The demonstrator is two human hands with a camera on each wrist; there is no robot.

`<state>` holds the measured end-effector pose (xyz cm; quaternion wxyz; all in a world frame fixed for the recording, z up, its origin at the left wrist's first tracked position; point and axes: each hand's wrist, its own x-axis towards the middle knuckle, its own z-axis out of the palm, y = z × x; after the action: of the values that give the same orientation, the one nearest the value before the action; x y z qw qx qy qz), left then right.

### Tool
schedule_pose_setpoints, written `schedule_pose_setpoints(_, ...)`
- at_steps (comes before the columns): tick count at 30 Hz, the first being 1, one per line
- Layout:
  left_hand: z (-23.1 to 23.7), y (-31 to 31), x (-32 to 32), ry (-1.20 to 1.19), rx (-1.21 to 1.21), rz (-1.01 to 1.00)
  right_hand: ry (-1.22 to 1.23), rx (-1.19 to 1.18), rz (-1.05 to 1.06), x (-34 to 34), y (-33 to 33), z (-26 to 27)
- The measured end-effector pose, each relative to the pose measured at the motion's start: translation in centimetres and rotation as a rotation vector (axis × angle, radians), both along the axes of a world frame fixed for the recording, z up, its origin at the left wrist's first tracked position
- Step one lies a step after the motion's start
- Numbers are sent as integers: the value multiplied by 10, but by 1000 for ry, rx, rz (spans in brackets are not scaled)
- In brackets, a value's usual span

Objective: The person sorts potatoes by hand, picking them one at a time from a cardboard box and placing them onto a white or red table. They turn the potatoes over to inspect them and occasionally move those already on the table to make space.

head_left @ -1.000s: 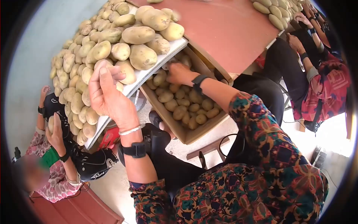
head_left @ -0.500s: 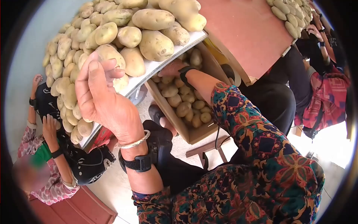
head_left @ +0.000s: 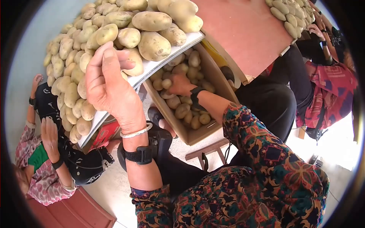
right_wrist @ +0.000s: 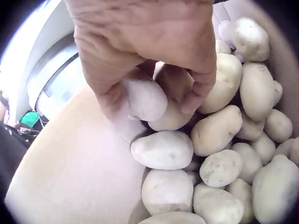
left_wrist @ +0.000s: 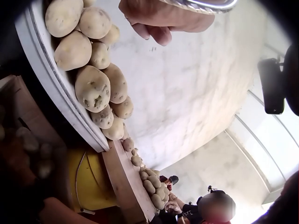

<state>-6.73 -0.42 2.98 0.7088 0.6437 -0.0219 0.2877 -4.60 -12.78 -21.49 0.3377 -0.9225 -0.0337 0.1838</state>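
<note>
My right hand [head_left: 181, 85] is down inside a cardboard box [head_left: 186, 137] of potatoes. Its thumb and curled fingers grip a small pale potato [right_wrist: 147, 100], close to the box wall. Just under the fingertips lies another potato [right_wrist: 170, 117], partly covered by the hand. My left hand [head_left: 114, 85] is raised at the edge of a white tabletop [head_left: 142, 78], its fingers loosely bent and nothing visible in them. Beside it rises a large heap of potatoes [head_left: 72, 95]. In the left wrist view, the left hand [left_wrist: 168, 17] shows only in part, against a pale wall.
A reddish-brown board [head_left: 243, 34] stretches away beyond the box, with more potatoes [head_left: 291, 17] at its far end. At the left sits a person [head_left: 45, 167] in a pink patterned top; others sit at the right. A yellow object [left_wrist: 88, 179] stands beside the box.
My right hand has come out from near the tabletop's edge toward the middle of the box, and a small potato now shows at its thumb. The left hand stays raised in much the same pose.
</note>
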Motion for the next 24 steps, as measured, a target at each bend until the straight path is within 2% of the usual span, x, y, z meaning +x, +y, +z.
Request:
schedule_pose_setpoints(1, 1, 0, -1, 14, 16, -25, -2, 0, 1, -2, -5, -2)
schedule_pose_setpoints(3, 4, 0, -2, 32, 44, -55, 217, 432, -223, -6, -22, -4)
schedule_pose_setpoints(4, 5, 1, -3, 50, 71, -84, 213, 423, -221, -14, -32, 11)
schedule_pose_setpoints(6, 6, 1, -3, 56, 65, -145, 508, 935, -429, -35, -50, 61)
schedule_pose_setpoints(7, 6, 1, -3, 66, 67, -210, 557, 1068, -459, -42, -57, 68)
schedule_pose_setpoints(8, 6, 0, -5, 55, 53, -211, 544, 1055, -457, -49, -64, 77)
schedule_pose_setpoints(10, 5, -1, -8, 171, 74, -440, 565, 1372, -486, -62, -74, 99)
schedule_pose_setpoints(12, -10, -1, -6, 164, 220, -519, 531, 1605, -470, -79, -80, 126)
schedule_pose_setpoints(14, -3, -7, -19, 322, 357, -586, 463, 1660, -398, -81, -83, 158)
schedule_pose_setpoints(16, -1, -10, -22, 264, 511, -605, 376, 1707, -317, -83, -83, 199)
schedule_pose_setpoints(18, 4, -13, -24, 252, 506, -697, 295, 1690, -268, -79, -76, 230)
schedule_pose_setpoints(19, 3, -17, -28, 183, 337, -710, 292, 1684, -253, -77, -74, 240)
schedule_pose_setpoints(20, 3, -19, -28, 174, 334, -702, 253, 1629, -243, -75, -71, 248)
schedule_pose_setpoints(22, 5, -17, -29, 182, -10, -755, 226, 1567, -221, -70, -66, 264)
schedule_pose_setpoints(24, 3, -18, -28, 142, -66, -675, 172, 1293, -188, -60, -63, 282)
